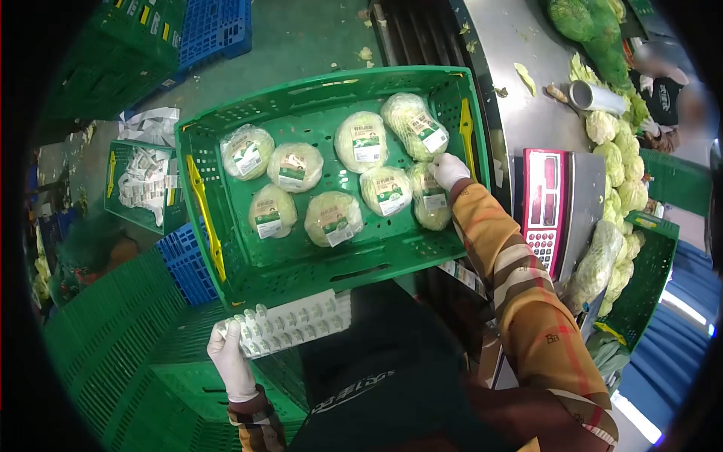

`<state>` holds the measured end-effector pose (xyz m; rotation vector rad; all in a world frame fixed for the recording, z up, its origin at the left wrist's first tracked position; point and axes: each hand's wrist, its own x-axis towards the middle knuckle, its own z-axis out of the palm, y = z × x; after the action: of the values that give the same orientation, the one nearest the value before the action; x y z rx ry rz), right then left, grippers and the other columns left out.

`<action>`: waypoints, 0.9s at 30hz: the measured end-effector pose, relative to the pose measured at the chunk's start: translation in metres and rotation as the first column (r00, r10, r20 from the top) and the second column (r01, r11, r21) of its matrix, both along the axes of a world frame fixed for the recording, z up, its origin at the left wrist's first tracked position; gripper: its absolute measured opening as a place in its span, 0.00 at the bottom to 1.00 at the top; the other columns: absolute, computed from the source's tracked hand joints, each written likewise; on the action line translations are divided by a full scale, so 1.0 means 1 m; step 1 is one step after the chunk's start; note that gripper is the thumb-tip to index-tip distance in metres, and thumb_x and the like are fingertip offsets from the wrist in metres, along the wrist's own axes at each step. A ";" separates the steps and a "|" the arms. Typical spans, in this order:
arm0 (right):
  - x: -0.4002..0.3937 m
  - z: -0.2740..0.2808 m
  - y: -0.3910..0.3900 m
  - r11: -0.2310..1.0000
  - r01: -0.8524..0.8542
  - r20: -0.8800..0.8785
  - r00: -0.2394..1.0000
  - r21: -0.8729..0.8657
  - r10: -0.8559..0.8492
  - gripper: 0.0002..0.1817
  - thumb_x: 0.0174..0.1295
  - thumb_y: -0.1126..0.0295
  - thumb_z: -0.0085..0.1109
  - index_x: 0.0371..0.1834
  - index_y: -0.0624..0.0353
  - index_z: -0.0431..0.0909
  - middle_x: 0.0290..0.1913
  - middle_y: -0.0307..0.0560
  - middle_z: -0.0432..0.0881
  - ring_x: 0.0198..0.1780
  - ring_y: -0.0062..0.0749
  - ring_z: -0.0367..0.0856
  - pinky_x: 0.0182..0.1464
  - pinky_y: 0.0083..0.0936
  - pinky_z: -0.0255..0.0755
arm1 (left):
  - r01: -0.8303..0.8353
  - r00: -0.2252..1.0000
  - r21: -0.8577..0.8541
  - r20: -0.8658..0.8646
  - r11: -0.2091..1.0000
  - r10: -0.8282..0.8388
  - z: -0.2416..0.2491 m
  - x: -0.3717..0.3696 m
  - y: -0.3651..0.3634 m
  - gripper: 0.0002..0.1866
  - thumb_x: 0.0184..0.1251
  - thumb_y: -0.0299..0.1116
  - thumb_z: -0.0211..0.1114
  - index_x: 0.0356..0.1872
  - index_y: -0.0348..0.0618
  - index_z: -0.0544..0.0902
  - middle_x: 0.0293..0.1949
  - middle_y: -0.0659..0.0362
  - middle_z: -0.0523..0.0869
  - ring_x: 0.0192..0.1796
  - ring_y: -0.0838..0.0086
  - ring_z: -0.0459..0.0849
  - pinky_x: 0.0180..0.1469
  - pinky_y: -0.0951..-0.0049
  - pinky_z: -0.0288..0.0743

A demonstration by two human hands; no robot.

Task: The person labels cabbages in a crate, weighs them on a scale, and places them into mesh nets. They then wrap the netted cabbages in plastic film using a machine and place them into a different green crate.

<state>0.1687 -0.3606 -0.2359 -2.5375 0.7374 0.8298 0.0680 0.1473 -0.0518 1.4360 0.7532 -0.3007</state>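
Net-wrapped cabbages with paper labels, such as this one, lie in two rough rows inside a green crate. My right hand, in a white glove, has its fingers curled against the upper edge of the wrapped cabbage at the crate's right end. What its fingertips touch is partly hidden. Below the crate's front left corner, my left hand, also gloved, pinches the left end of a sheet of stickers. Rows of small printed stickers show on that sheet.
A pink-framed scale stands right of the crate on a metal table. Unlabelled cabbages pile up beyond it, near another person. At left, a smaller crate holds label scraps; stacked green crates stand behind.
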 end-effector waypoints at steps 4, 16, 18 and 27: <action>0.016 -0.001 0.003 0.970 -0.086 -0.121 0.991 -0.227 0.059 0.19 0.55 0.53 0.63 0.41 0.56 0.85 0.42 0.55 0.86 0.47 0.49 0.85 0.51 0.41 0.77 | -0.029 0.999 0.018 -0.020 0.999 0.030 -0.005 0.002 0.002 0.04 0.70 0.26 0.61 0.40 0.37 0.81 0.37 0.60 0.86 0.36 0.81 0.81 0.43 0.78 0.76; 0.079 0.048 0.000 0.874 0.267 -0.017 0.958 0.406 -0.285 0.13 0.59 0.62 0.66 0.41 0.59 0.84 0.37 0.47 0.87 0.36 0.32 0.85 0.44 0.29 0.78 | -0.088 0.996 0.030 -0.020 0.996 0.088 -0.001 0.011 -0.002 0.04 0.70 0.28 0.62 0.38 0.37 0.81 0.35 0.61 0.86 0.35 0.82 0.81 0.41 0.79 0.75; 0.086 0.015 -0.010 0.939 0.006 0.453 0.875 0.343 -0.171 0.10 0.59 0.64 0.66 0.36 0.59 0.84 0.29 0.48 0.86 0.29 0.32 0.83 0.38 0.29 0.76 | -0.078 0.997 0.038 -0.023 0.996 0.079 -0.002 0.014 -0.005 0.04 0.70 0.28 0.62 0.37 0.38 0.81 0.34 0.61 0.86 0.34 0.83 0.80 0.40 0.80 0.75; 0.112 -0.008 -0.014 0.889 -0.260 0.362 0.842 -0.378 0.400 0.18 0.57 0.51 0.67 0.37 0.55 0.80 0.27 0.50 0.84 0.32 0.45 0.86 0.34 0.39 0.76 | -0.102 0.994 0.037 -0.038 0.994 0.104 -0.003 0.017 -0.013 0.04 0.70 0.28 0.62 0.36 0.38 0.80 0.34 0.61 0.86 0.34 0.83 0.80 0.40 0.81 0.74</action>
<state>0.2805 -0.3749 -0.2440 -3.0435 0.2968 0.2174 0.0854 0.1345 -0.0552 1.4222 0.8657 -0.2379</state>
